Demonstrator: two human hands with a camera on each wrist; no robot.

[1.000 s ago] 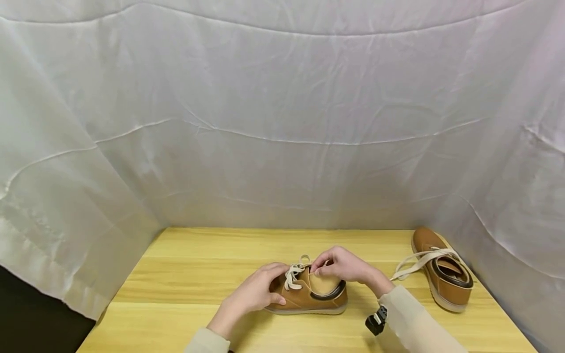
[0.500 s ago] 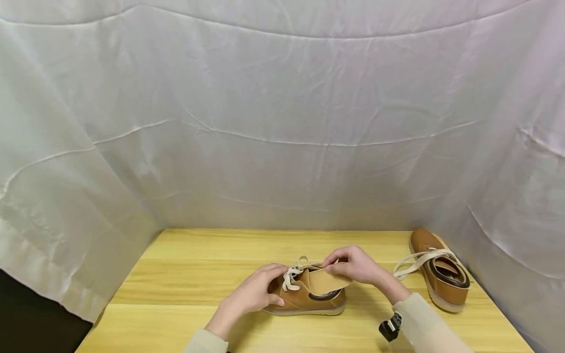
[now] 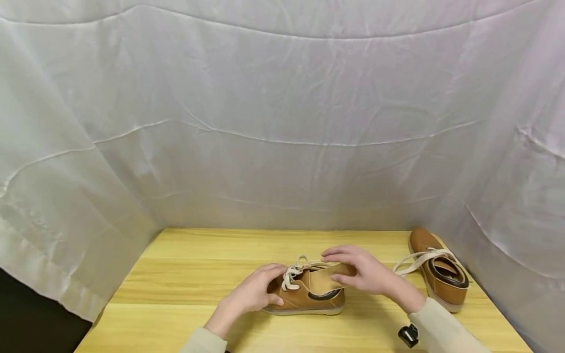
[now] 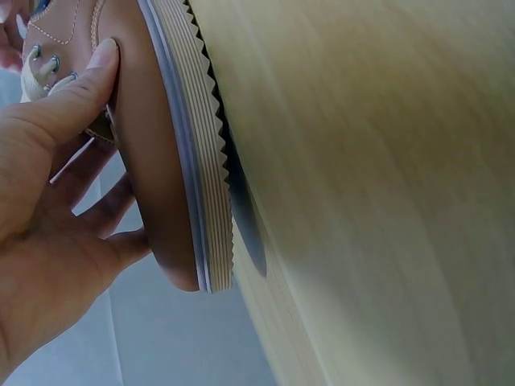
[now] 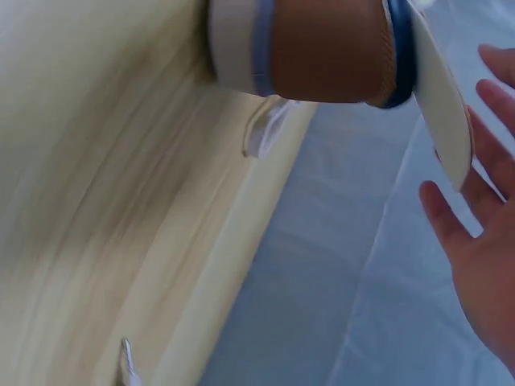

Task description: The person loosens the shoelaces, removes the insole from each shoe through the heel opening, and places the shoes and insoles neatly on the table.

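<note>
A brown leather shoe (image 3: 300, 298) with cream laces (image 3: 290, 278) stands on the wooden table, toe to the left. My left hand (image 3: 251, 291) grips its front part; in the left wrist view the thumb (image 4: 76, 92) presses on the upper and the fingers reach round the far side. A tan insole (image 3: 321, 281) slants out of the shoe's opening, heel end raised above the dark collar, front end hidden inside. Around that raised end is my right hand (image 3: 359, 269), fingers spread. In the right wrist view its fingers meet the insole (image 5: 444, 112), while the thumb stands apart from it.
A second brown shoe (image 3: 456, 292) stands near the table's right edge, its long cream laces (image 3: 412, 265) trailing to the left. Pale grey curtains (image 3: 282, 186) hang behind the wooden table (image 3: 198, 274) and at both sides. A black wrist device (image 3: 408, 336) sits by the right sleeve.
The right hand has drawn back to the right, and the insole's heel end has risen out of the shoe. Its pinch has loosened into spread fingers. The left hand keeps its place.
</note>
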